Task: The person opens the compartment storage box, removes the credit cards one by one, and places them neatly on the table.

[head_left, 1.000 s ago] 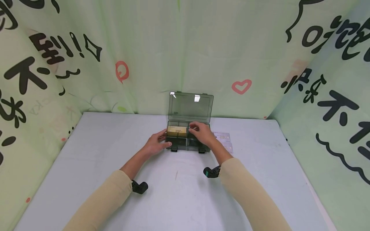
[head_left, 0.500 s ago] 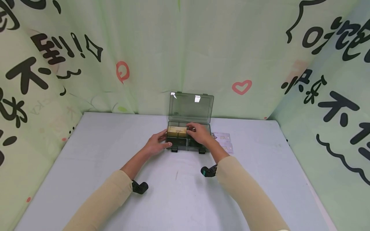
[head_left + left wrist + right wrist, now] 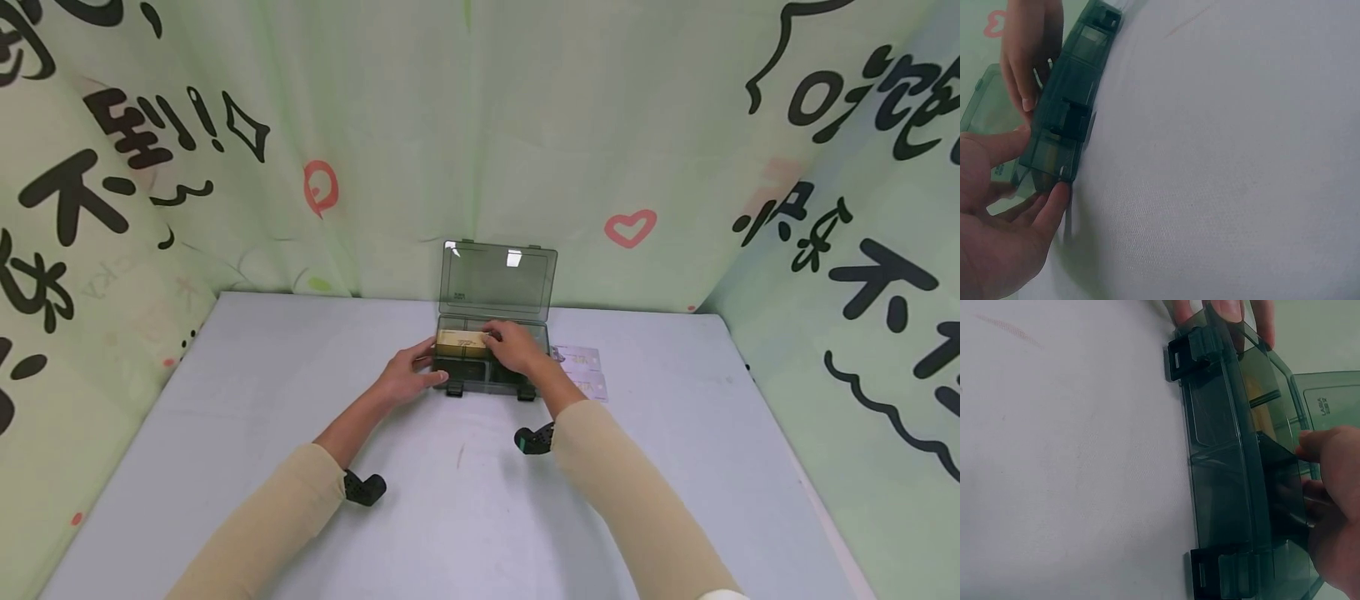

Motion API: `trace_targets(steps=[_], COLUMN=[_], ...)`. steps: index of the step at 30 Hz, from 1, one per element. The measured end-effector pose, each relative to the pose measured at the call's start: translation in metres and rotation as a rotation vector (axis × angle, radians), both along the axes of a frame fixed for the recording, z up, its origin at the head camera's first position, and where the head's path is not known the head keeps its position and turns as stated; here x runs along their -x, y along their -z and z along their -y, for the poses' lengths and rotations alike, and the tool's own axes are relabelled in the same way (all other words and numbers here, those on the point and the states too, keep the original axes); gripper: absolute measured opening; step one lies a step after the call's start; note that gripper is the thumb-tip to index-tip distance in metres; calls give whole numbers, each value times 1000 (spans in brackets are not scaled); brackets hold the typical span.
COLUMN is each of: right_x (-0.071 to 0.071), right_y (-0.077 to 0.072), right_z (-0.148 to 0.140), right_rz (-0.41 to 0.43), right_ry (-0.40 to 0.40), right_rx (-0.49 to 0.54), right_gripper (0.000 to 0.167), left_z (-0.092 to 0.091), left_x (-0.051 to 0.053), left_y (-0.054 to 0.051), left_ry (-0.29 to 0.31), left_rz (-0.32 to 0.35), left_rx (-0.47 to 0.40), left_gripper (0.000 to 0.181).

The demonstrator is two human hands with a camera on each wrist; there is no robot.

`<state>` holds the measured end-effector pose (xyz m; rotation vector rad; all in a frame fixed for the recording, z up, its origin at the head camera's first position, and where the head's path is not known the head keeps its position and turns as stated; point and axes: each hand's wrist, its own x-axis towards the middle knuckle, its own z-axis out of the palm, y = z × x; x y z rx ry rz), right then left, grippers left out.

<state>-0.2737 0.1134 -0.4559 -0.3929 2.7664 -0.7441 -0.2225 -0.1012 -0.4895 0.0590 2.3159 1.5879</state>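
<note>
We clasp the glossy, see-through plastic box [image 3: 498,298] with our left hand [image 3: 405,377], cannot tell whether our right hand [image 3: 516,346] pinches anything inside, and see purple slips [image 3: 585,362] only from the head.

Looks like smooth, see-through plastic in the case [image 3: 1222,494], glossy with bright reflections on its lid [image 3: 498,283]. Appears as darker, hard plastic at the latches [image 3: 454,389]. Shows matt, finely woven cloth on the table cover [image 3: 1197,169], matt fabric at the sleeves [image 3: 630,483], smooth, softly creased cloth in the curtain [image 3: 412,125].
</note>
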Motion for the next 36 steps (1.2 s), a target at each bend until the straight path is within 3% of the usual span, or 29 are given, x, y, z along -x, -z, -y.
trace_targets(steps=[7,17,36], right_x=[3,7,9], right_y=[-1,0,2], right_z=[5,11,14], right_rz=[24,102,154], right_ry=[-33,-15,7], right_rx=[-65,-115,-127], right_gripper=[39,43,43], left_z=[1,1,0], left_x=[2,1,0], left_y=[3,3,2], left_ry=[9,4,0], left_rz=[-11,-21,-17], left_rx=[-9,-10,-8], left_gripper=[78,78,77])
